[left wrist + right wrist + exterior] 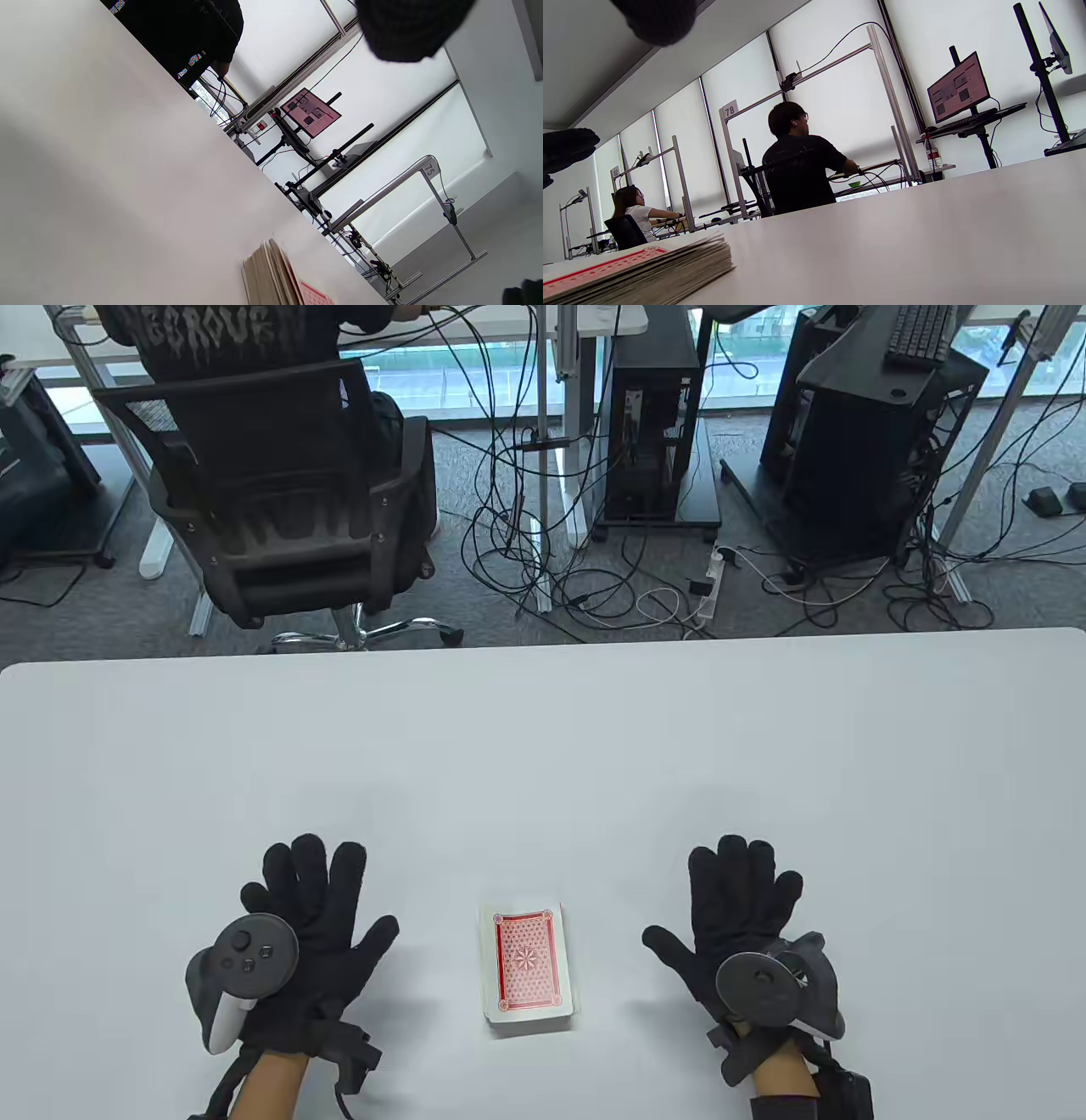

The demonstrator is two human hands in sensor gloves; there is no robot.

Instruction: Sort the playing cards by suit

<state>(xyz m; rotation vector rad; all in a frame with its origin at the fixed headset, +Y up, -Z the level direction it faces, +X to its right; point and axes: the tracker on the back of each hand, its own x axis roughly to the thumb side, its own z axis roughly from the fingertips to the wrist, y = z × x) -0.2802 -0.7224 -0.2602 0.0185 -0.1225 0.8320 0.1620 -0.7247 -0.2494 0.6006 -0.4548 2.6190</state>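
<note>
**Inspector:** Your left hand (310, 933) and right hand (734, 929) both lie flat on the table (543, 746), fingers spread, holding nothing. The deck of cards (528, 965) sits face down between them, apart from either hand, slightly nearer your right thumb.

**Operator:** How will it handle?

**Inspector:** In my judgement, light and slick. The right wrist view shows the edges fanned unevenly, so the stack is loose, and a careless push would likely skid the top cards off. Single cards bend easily but should spring back.

**Operator:** Where do you want the hold?

**Inspector:** Take the whole deck by its long edges, thumb on the side facing your palm, fingers on the far side, and square it first. No card has been dealt, so sorting has not begun. Suits are hidden; only red backs show.
</note>
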